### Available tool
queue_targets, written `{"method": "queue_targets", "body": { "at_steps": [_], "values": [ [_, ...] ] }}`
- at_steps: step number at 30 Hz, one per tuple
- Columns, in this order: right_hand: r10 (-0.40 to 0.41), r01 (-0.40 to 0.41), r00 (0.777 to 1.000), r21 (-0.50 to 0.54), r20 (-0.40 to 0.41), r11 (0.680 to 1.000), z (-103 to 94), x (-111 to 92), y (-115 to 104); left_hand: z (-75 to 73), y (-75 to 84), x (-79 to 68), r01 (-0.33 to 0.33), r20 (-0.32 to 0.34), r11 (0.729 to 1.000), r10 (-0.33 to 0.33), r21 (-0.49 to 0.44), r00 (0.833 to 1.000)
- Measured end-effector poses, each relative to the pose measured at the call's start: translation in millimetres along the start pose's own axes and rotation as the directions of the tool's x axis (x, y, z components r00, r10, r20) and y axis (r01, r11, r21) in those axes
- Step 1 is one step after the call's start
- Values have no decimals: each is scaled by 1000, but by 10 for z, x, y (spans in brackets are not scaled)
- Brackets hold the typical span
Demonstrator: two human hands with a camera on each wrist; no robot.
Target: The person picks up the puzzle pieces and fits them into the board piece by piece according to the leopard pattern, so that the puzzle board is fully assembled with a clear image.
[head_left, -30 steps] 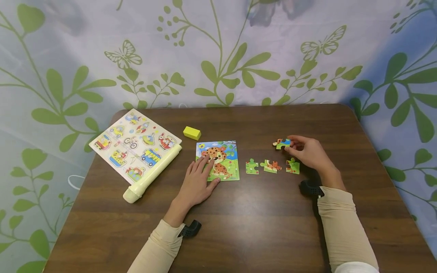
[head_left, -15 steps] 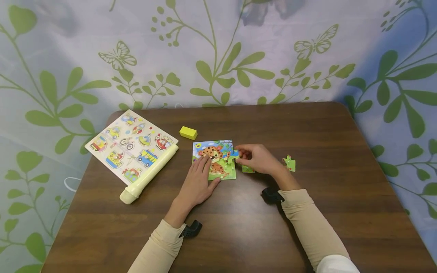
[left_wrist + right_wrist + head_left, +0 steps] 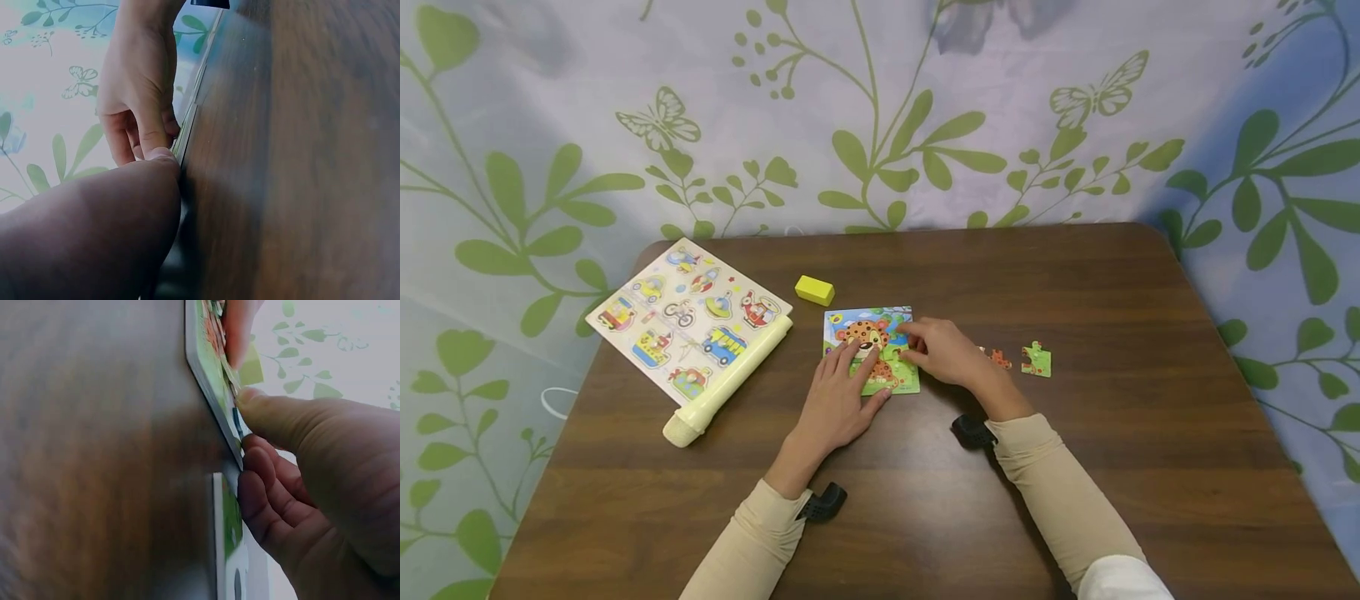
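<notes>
A small jigsaw puzzle [image 3: 841, 322] with a spotted leopard cub lies in the middle of the table. My left hand [image 3: 831, 400] rests on its lower left part, fingers straight and spread over the picture. At the right side of the puzzle, my right hand [image 3: 953, 354] pinches a blue and green puzzle piece [image 3: 898, 342] between thumb and fingertips, low over the picture. The right wrist view shows the thumb [image 3: 275, 415] right at the puzzle's surface, with a loose piece [image 3: 231, 519] beneath the curled fingers. The right hand partly hides the held piece.
Right of the hands lie an orange-spotted piece [image 3: 1000, 359] and a green piece [image 3: 1037, 359]. A yellow block [image 3: 814, 290] sits behind the puzzle. Farther left are a vehicle picture board [image 3: 685, 287] and a pale yellow toy microphone [image 3: 730, 379] along its edge.
From the right of the table, my right hand has carried the puzzle piece left and down onto the puzzle's right side. The left hand has stayed on the puzzle.
</notes>
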State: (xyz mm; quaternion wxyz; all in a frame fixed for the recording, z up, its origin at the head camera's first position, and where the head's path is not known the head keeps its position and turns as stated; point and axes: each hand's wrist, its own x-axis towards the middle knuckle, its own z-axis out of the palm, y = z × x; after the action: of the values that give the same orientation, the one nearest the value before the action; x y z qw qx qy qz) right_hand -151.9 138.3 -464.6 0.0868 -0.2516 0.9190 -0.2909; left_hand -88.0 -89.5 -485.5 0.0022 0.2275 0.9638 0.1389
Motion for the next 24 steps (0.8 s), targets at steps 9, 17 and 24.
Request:
{"method": "queue_targets", "body": {
  "at_steps": [9, 17, 24],
  "values": [
    [67, -67, 998, -44, 8, 997, 44, 8, -60, 27, 10, 14, 13, -20, 1000, -13, 0, 1000],
    [61, -61, 998, -143, 0, 988, 27, -12, -124, 21, 67, 39, 63, 1, 998, -63, 5, 998],
    [52, -42, 998, -206, 40, 978, -173, -164, -60, 37, 132, 52, 77, -19, 995, -76, 56, 997]
  ]
}}
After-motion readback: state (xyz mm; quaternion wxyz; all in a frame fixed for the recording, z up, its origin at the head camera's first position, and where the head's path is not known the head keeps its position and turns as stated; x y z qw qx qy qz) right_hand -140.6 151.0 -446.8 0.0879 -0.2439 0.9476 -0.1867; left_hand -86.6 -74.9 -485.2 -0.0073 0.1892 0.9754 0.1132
